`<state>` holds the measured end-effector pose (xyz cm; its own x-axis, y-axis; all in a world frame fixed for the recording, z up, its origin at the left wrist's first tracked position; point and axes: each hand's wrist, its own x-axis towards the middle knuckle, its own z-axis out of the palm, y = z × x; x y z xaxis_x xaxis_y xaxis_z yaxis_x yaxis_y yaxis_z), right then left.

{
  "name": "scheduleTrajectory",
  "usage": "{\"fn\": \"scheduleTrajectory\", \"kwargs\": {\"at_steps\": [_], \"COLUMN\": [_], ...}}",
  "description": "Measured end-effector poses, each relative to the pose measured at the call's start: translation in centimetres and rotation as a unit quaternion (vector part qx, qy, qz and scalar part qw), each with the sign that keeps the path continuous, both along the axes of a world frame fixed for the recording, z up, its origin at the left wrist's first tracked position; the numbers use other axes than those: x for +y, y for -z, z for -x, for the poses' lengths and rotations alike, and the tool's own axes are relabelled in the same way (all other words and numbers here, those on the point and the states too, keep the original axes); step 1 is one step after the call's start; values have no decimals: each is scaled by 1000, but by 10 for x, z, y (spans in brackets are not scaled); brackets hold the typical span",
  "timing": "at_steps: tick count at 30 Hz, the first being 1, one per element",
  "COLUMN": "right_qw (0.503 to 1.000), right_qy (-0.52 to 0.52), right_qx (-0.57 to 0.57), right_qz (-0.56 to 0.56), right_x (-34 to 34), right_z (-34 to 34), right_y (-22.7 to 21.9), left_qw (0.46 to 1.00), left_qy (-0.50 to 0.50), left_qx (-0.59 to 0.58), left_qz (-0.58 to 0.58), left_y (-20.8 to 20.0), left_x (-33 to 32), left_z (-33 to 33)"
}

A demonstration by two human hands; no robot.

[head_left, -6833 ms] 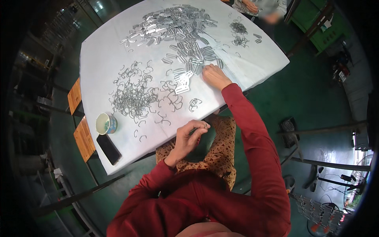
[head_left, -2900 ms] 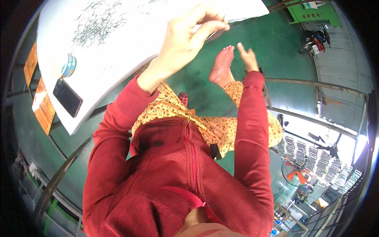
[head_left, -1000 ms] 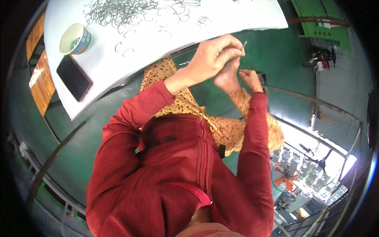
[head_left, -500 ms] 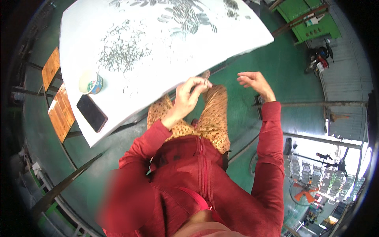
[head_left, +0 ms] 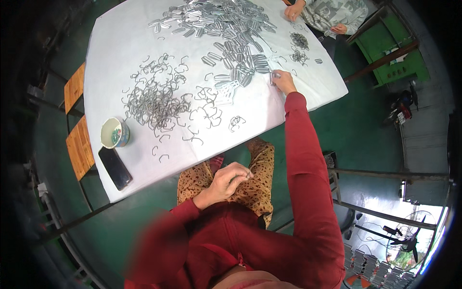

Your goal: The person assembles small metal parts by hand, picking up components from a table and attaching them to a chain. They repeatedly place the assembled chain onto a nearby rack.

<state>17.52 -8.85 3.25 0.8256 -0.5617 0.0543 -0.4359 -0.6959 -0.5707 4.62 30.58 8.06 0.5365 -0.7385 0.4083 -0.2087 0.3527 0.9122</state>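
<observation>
Person in a red long-sleeved top is sitting at the lower edge of a white-covered bench, which is filling the upper left and centre of the frame. The right hand is reaching far out over the bench, upper centre-right, fingers pinching a small metal clip at the edge of the big pile of flat clips; the grip looks narrow, closed on that one piece. The left hand is sitting low in the lap, centre of the frame, below the bench edge and above the patterned trousers; fingers are curled in tight, and whether anything is inside them cannot be told. A loose heap of bent wire hooks is lying on the left half of the bench, with single hooks scattered toward the near edge. One small tangle of wire is lying alone near the bench edge, between the two hands. A cup is standing at the left of the bench, and a dark phone is lying just below it near the corner. Two wooden stools are showing past the left edge of the bench. At the top right of the frame another person in a grey patterned top is working across the bench, hands near a small heap of wire pieces. A green bench is standing at the far upper right on the green floor.
</observation>
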Motion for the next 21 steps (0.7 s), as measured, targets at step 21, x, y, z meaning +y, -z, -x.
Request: {"fn": "scheduleTrajectory", "kwargs": {"at_steps": [21], "right_qw": [961], "right_qy": [-131], "right_qx": [-86], "right_qz": [229], "right_x": [43], "right_z": [39], "right_y": [1], "left_qw": [999], "left_qy": [-39], "left_qx": [20], "left_qz": [-14], "left_y": [-2], "left_x": [2], "left_z": [0]}}
